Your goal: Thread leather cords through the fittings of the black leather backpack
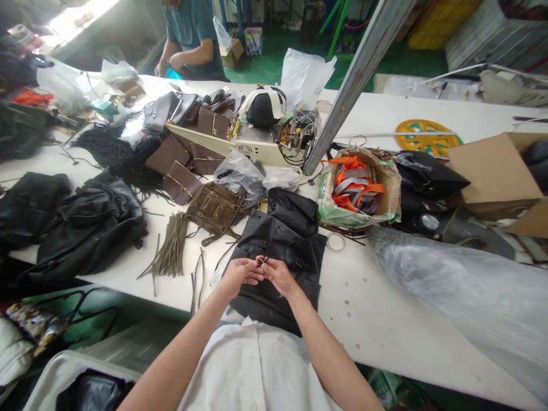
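A black drawstring backpack (282, 251) lies on the white table (377, 319) right in front of me, hanging partly over the near edge. My left hand (240, 275) and my right hand (279, 275) meet over its middle, fingertips pinched together on a thin dark cord of the bag. A second black bag (293, 208) lies just behind it. An olive-brown fringed bag (214, 210) rests to the left, its tassels (173, 248) spread on the table.
Black bags (92, 225) pile at the left, brown pouches (180, 165) behind. A box of orange and grey straps (357, 185), a cream machine (261, 142), a slanted metal post (355, 80), cardboard (496, 168) and clear plastic sheet (462, 285) sit right. Another person (188, 40) stands at the far side.
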`<state>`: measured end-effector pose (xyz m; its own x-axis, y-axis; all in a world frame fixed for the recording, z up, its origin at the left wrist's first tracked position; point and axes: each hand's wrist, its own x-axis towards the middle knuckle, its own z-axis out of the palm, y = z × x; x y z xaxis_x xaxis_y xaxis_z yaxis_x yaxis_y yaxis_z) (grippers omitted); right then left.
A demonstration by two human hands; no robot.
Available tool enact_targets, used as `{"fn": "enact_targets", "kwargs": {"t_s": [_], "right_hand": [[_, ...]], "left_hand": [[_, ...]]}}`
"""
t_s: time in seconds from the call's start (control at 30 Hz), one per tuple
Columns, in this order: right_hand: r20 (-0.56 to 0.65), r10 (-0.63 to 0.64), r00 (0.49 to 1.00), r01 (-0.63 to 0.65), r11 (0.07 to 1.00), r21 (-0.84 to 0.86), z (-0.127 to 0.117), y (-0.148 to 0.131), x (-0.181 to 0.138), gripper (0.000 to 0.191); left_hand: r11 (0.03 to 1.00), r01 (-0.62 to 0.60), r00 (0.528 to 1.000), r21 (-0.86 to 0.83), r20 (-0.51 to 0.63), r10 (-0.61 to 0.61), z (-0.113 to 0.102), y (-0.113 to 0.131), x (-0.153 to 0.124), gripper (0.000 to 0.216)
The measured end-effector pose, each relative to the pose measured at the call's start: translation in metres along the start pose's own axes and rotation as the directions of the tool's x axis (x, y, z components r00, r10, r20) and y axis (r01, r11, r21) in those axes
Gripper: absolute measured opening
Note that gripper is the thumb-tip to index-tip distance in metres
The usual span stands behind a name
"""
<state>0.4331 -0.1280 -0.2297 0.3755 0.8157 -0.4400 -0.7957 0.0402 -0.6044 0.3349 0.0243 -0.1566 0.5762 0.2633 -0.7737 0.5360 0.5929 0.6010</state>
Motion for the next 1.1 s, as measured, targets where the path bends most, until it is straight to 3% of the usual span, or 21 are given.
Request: {"fn": "enact_targets", "kwargs": {"t_s": [0.33,0.43,0.57,0.7,0.9,1.1], "right_hand": [[-0.018,0.043,0.999,-0.041,0.997,0.072,0.005,0.008,0.001,0.052],[0.001,0.053,0.999,-0.053,0.996,0.068,0.004,0.003,0.001,0.051],[0.064,0.076,0.995,-0.077,0.997,0.015,0.002,-0.004,0.001,0.051],[0.104,0.109,0.989,-0.105,0.993,-0.045,-0.001,-0.008,0.003,0.051],[0.114,0.102,0.988,-0.101,0.995,-0.017,-0.005,-0.010,0.005,0.054],[0.068,-0.005,0.998,0.000,0.997,0.072,0.004,-0.004,0.003,0.054]], "left_hand": [[0.990,0.008,0.999,-0.144,-0.047,-0.015,0.003,-0.005,-0.007,0.025],[0.983,0.027,1.000,-0.183,-0.004,-0.028,-0.001,-0.002,-0.010,0.020],[0.964,0.179,0.981,-0.197,0.114,-0.159,-0.013,0.010,-0.012,0.024],[0.940,0.307,0.942,-0.146,0.186,-0.279,-0.021,0.021,-0.010,0.053],[0.975,0.027,0.988,0.220,0.142,-0.060,-0.005,0.018,-0.001,0.048],[0.957,-0.096,0.991,0.275,0.120,0.065,0.010,0.015,0.003,0.047]]}}
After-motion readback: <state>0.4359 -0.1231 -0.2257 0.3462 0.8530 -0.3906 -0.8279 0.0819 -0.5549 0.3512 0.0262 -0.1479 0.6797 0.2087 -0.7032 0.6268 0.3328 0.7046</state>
